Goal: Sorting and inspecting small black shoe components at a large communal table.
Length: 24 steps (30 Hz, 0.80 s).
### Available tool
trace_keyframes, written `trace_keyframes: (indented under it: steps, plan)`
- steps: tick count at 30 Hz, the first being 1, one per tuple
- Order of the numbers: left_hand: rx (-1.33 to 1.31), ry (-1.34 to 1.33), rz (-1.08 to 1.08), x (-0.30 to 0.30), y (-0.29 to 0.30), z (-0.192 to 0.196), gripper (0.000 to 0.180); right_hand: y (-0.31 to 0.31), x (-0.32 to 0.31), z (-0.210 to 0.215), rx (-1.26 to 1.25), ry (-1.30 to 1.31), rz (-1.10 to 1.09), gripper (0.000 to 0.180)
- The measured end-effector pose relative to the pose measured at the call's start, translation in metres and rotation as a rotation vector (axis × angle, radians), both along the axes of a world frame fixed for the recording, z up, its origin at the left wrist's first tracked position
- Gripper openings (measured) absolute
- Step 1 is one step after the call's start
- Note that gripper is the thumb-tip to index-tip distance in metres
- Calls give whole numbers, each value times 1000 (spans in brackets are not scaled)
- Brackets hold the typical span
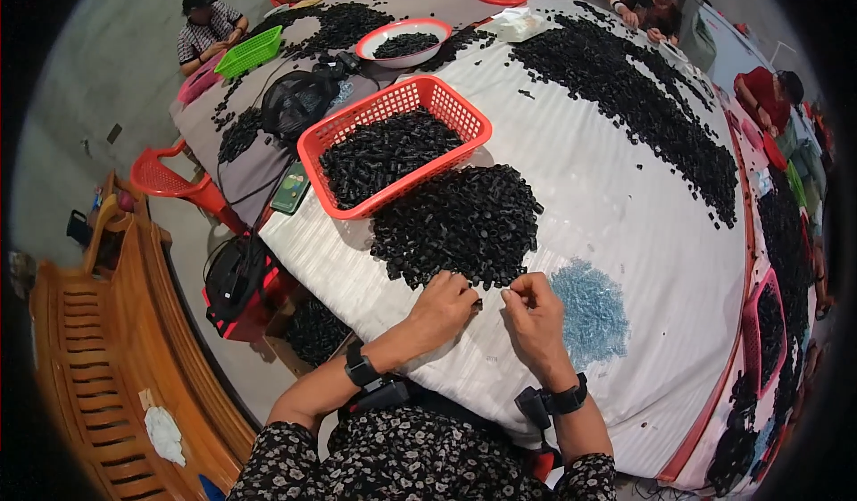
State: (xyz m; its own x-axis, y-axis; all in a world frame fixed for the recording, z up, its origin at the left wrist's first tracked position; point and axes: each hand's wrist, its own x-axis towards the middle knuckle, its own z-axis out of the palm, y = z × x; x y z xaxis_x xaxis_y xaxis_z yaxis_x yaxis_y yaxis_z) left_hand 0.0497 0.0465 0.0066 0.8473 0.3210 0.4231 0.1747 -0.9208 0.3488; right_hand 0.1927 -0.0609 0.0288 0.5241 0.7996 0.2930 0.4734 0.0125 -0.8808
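Note:
My left hand (441, 305) is closed at the near edge of a heap of small black plastic parts (457, 224). A dark bit of one such part shows at its fingertips. Just to the right, my right hand (537, 315) makes a pinch with thumb and forefinger, facing the left hand. What it pinches is too small to make out. Beside the right hand lies a pile of tiny clear bluish pieces (589, 312). Behind the heap stands a red plastic basket (464, 149), holding many more black parts.
A white-covered table (661, 278) carries a long spread of black parts (616, 91). Further back are a red-rimmed basin (366, 48), a green basket (250, 53) and a black mesh bag (297, 104). A phone (291, 189) lies left of the red basket. Other people work around the edges. A wooden bench (134, 349) stands left.

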Motion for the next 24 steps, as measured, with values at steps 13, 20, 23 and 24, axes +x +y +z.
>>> trace_keyframes:
  steps: [13, 20, 23, 24]
  plan:
    - [-1186, -133, 60, -30, -18, 31, 14, -7, -11, 15, 24, 859, 373, 9]
    - [-1258, -242, 31, -31, -25, 21, 15, -10, -13, 16, -33, 834, 415, 8]
    - [-1320, -296, 53, -31, -27, 22, 15, -10, -14, 15, -82, 813, 430, 7]
    - [-1381, -319, 56, -31, -27, 23, 16, -10, -14, 15, -82, 814, 428, 7]
